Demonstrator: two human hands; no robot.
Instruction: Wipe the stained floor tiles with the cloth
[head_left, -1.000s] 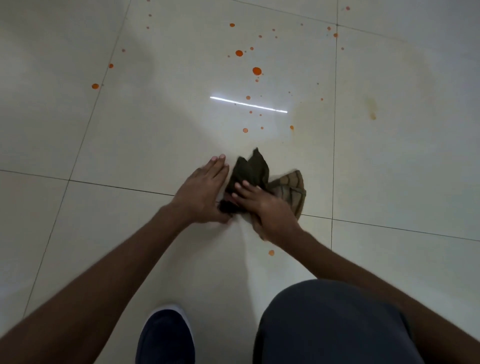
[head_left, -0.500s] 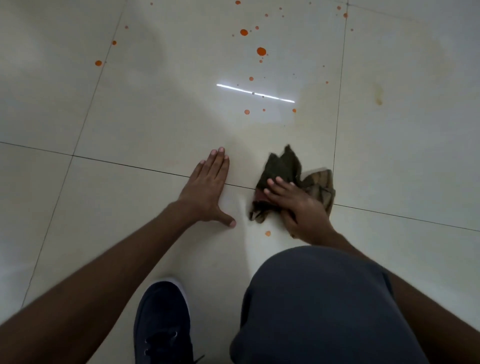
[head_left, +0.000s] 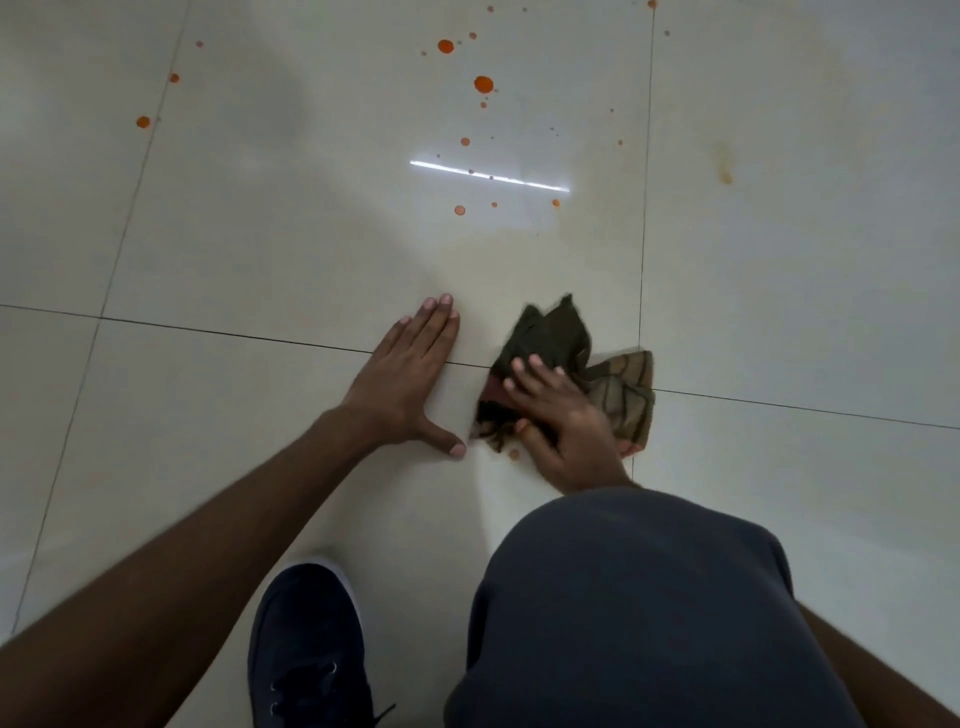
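Head view: cloth (head_left: 556, 332) pressed under right grip (head_left: 566, 431); left grip (head_left: 405, 379) just beside

cloth (head_left: 561, 343): dark, crumpled, lying over a tile joint
tiles (head_left: 291, 239): pale, glossy, spattered with orange spots (head_left: 483, 84)

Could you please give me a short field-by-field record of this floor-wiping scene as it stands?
Floor: pale glossy tiles
Cloth: dark, crumpled, lying across a tile joint
Right hand: pressing down on the cloth
Left hand: flat on the floor, fingers straight, beside the cloth
Stains: orange spots beyond the hands, not yet wiped
Small spot: orange, at the cloth's near edge
Shoe: dark, below the left arm
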